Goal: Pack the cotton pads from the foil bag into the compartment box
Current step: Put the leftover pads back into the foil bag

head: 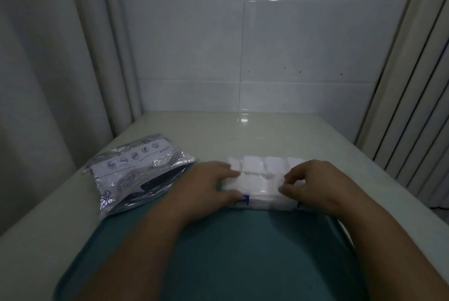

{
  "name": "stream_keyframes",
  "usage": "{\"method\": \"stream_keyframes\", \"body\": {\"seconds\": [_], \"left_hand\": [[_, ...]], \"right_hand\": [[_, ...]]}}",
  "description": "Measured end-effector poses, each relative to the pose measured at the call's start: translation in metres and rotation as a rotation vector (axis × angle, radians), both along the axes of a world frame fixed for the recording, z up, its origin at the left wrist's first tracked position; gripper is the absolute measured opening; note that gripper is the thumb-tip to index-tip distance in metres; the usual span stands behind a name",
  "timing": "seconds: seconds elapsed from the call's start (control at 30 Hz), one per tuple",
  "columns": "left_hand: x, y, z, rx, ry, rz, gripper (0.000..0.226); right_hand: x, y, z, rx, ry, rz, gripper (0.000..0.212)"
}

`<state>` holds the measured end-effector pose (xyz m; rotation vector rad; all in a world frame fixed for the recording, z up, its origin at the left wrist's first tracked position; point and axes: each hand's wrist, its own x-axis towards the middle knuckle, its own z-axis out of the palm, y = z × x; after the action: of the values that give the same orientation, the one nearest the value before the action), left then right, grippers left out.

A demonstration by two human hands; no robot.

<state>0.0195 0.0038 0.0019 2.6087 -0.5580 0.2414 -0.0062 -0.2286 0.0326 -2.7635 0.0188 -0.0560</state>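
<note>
Though dim and slightly blurred, enough visible to judge progress: clear plastic compartment box with purple latch tabs, sitting on pale glossy counter at far edge of teal tray; compartments look packed with white square cotton pads, two rows showing, far row standing proud of the rim

Silver printed foil bag lying flat to the left, partly on counter, partly over tray edge; mouth gaping dark toward the box, no pads visible inside, though interior too dark to be sure

Left hand resting on left end of box, fingers spread flat and pressing on pads, thumb down at front wall near purple tab; not clenched, nothing gripped. Right hand at right end, fingers curled, tips pinched down on near-row pads or the box edge; cannot tell whether actually grasping a pad or only tucking one in

Judged as late stage: filling apparently done or nearly so, bag seemingly emptied. Remaining: tamp down the raised far row, level everything below the rim, then close the lid if present; lid itself not made out. Possible snag: overfull compartments keeping latches from catching
</note>
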Motion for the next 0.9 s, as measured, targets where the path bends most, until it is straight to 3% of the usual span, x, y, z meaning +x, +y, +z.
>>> {"method": "stream_keyframes", "body": {"seconds": [0.17, 0.27, 0.33, 0.43, 0.47, 0.53, 0.6, 0.63, 0.73, 0.77, 0.9], "left_hand": [[0.013, 0.039, 0.004, 0.075, -0.227, 0.514, 0.024], [0.016, 0.051, -0.008, 0.213, -0.111, 0.653, 0.019], [0.018, 0.054, -0.009, 0.154, -0.042, 0.647, 0.023], [0.017, 0.046, 0.000, -0.030, -0.192, 0.580, 0.028], [0.013, 0.040, 0.005, -0.085, -0.284, 0.528, 0.029], [0.006, 0.026, 0.012, -0.143, -0.448, 0.383, 0.032], [0.001, 0.015, 0.013, -0.142, -0.566, 0.219, 0.031], [-0.001, 0.012, 0.012, -0.151, -0.597, 0.148, 0.029], [-0.007, 0.009, 0.013, -0.195, -0.651, 0.035, 0.019], [-0.009, 0.011, 0.016, -0.211, -0.674, 0.031, 0.021], [0.004, 0.040, 0.020, -0.225, -0.621, 0.088, 0.034]], "right_hand": [[-0.004, 0.008, 0.000, -0.010, -0.116, 0.050, 0.021], [-0.005, 0.017, 0.000, 0.036, -0.192, 0.086, 0.021], [-0.006, 0.022, 0.001, 0.102, -0.235, 0.112, 0.021], [-0.002, 0.030, 0.010, 0.203, -0.308, 0.162, 0.025], [-0.001, 0.033, 0.014, 0.245, -0.303, 0.196, 0.033], [0.000, 0.041, 0.019, 0.313, -0.237, 0.275, 0.067], [0.004, 0.048, 0.020, 0.243, -0.218, 0.329, 0.092], [0.007, 0.053, 0.020, 0.178, -0.263, 0.354, 0.088], [0.017, 0.064, 0.013, 0.109, -0.511, 0.346, 0.033], [0.020, 0.064, 0.009, 0.118, -0.588, 0.308, 0.023], [0.022, 0.047, -0.004, 0.166, -0.711, 0.215, 0.020]]}}
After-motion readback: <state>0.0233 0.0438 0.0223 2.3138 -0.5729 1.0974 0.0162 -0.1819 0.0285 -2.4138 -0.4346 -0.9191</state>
